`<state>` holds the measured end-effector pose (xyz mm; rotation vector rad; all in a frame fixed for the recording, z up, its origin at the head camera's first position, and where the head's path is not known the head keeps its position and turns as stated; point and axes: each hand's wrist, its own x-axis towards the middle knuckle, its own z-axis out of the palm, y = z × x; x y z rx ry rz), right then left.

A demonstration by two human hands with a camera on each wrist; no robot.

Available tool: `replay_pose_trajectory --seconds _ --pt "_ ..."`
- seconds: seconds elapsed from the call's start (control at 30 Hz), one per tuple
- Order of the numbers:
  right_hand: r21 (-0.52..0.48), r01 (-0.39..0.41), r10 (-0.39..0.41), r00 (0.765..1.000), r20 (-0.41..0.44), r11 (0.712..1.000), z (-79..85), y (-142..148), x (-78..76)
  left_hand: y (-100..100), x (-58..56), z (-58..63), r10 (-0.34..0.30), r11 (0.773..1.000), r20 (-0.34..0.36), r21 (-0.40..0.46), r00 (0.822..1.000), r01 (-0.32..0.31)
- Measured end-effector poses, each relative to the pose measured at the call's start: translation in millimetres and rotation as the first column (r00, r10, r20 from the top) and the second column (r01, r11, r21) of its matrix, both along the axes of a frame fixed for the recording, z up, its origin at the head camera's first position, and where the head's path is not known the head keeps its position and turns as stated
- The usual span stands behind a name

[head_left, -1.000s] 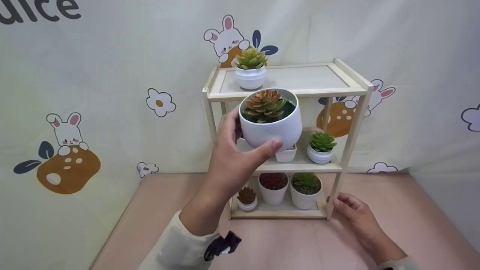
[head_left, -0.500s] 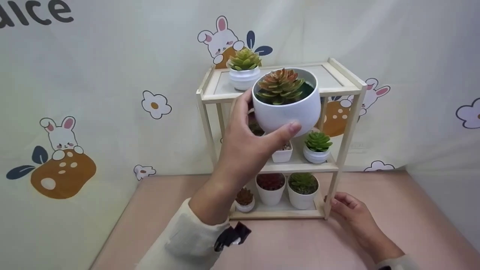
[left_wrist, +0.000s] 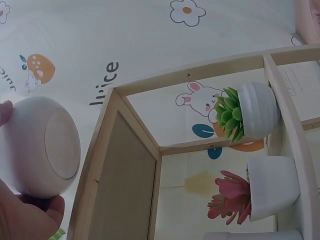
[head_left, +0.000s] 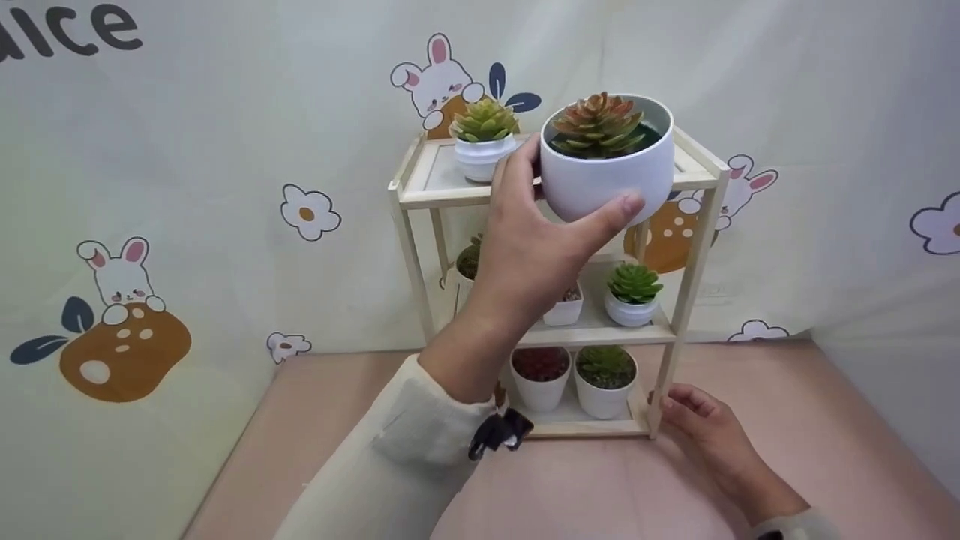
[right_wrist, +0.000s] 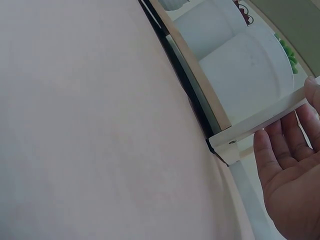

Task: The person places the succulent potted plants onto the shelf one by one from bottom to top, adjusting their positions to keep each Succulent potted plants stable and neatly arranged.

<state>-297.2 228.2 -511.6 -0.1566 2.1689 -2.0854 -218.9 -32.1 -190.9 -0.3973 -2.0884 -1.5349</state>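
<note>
My left hand [head_left: 536, 232] grips a round white pot with a reddish-green succulent [head_left: 607, 161], thumb on its near side and fingers round its left. The pot is raised in front of the top tier of a wooden shelf [head_left: 442, 199], overlapping its right part in the head view. In the left wrist view the pot's underside [left_wrist: 61, 142] shows beside the top board. Low on the right, my right hand [head_left: 709, 427] holds the shelf's front leg [right_wrist: 270, 116] between thumb and fingers. A small potted succulent [head_left: 484, 142] stands on the top tier's left.
On the middle tier are a green succulent [head_left: 634, 295], a pink-red one [left_wrist: 232, 197] and other pots partly behind my left arm. A red plant's pot [head_left: 540, 382] and a green plant's pot [head_left: 606, 386] stand below. A printed cloth [head_left: 225, 150] hangs behind the pink tabletop [head_left: 600, 487].
My left hand has lifted the round pot up and to the right, from in front of the middle tier to the top tier's height. The right hand stays at the leg.
</note>
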Motion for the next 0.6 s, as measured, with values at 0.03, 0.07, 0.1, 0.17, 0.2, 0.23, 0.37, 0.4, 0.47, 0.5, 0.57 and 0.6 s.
replay_pose_trajectory --seconds 0.03,0.07,0.1,0.17,0.2,0.23,0.37,0.4,0.47,0.5,0.57,0.6 --pt "0.005 0.005 -0.005 1.0 0.001 1.0 -0.5 0 -0.6 2 -3.8 1.2 0.004 1.0 -0.008 -0.004 1.0 -0.004" --pt "0.01 0.013 -0.013 1.0 0.002 1.0 -0.9 1 -0.9 4 -7.4 2.7 0.01 1.0 -0.015 -0.013 1.0 -0.01" --pt "0.016 0.012 -0.012 1.0 0.0 1.0 -1.4 1 -1.3 6 -10.7 4.3 0.017 1.0 -0.02 -0.023 1.0 -0.018" --pt "0.02 0.004 -0.004 1.0 -0.004 1.0 -2.7 0 -1.7 9 -16.0 7.5 0.039 0.998 -0.021 -0.052 0.999 -0.04" --pt "0.019 0.004 -0.004 1.0 -0.005 1.0 -3.2 0 -1.7 10 -18.3 9.0 0.052 0.996 -0.017 -0.07 0.998 -0.053" --pt "0.016 0.002 -0.002 1.0 -0.004 1.0 -3.5 0 -1.5 11 -20.2 10.4 0.065 0.994 -0.009 -0.085 0.998 -0.066" --pt "-0.007 -0.004 0.004 1.0 0.006 1.0 -3.8 -1 -1.1 14 -25.3 15.5 0.106 0.985 0.031 -0.141 0.994 -0.101" --pt "-0.011 -0.003 0.004 1.0 0.015 1.0 -3.4 -1 -0.9 14 -26.4 16.6 0.117 0.982 0.039 -0.156 0.992 -0.109" --pt "-0.015 -0.005 0.006 1.0 0.027 1.0 -2.8 0 -0.7 16 -28.3 18.9 0.139 0.974 0.049 -0.187 0.989 -0.127" --pt "-0.013 -0.006 0.007 0.999 0.033 1.0 -2.4 1 -0.4 17 -29.5 20.4 0.153 0.969 0.052 -0.202 0.987 -0.139" --pt "-0.011 -0.007 0.008 0.999 0.038 1.0 -1.8 2 -0.1 18 -32.0 23.4 0.182 0.958 0.058 -0.235 0.982 -0.164" --pt "-0.01 -0.007 0.007 0.999 0.036 1.0 -1.9 2 0.1 19 -33.4 25.2 0.194 0.954 0.064 -0.247 0.979 -0.173"
